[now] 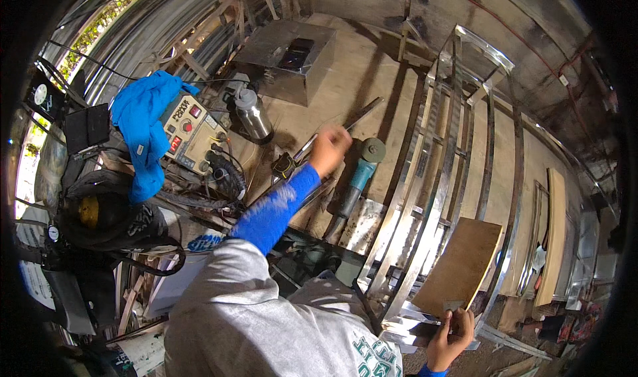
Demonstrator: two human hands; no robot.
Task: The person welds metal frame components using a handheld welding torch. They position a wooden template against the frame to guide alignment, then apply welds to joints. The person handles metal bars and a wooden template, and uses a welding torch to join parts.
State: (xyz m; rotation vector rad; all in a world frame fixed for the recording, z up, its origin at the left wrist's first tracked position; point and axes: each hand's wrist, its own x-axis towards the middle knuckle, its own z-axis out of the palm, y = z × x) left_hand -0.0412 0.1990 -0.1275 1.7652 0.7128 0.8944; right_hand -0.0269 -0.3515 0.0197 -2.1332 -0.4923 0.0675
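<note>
My left hand [330, 151], in a blue sleeve, is over the workbench, and its fingers are smeared by motion. Beneath and beside it lie thin metal bars [362, 114] and a black-and-yellow tape measure [284, 166]. Just right of that hand rests a teal angle grinder [361, 176] with a round disc. My right hand [452, 340] is low at the right, thumb and fingers pinched on a small flat grey piece [454, 305]. That piece is against the near edge of a brown wooden board [462, 264], which lies across a shiny metal frame [435, 197].
A steel bottle [252, 116] stands near a metal box [286, 61] with a phone-like dark slab [296, 54] on top. Left are a welding machine [193, 134], a blue cloth [146, 124] and cables. Another wooden plank [550, 237] lies far right.
</note>
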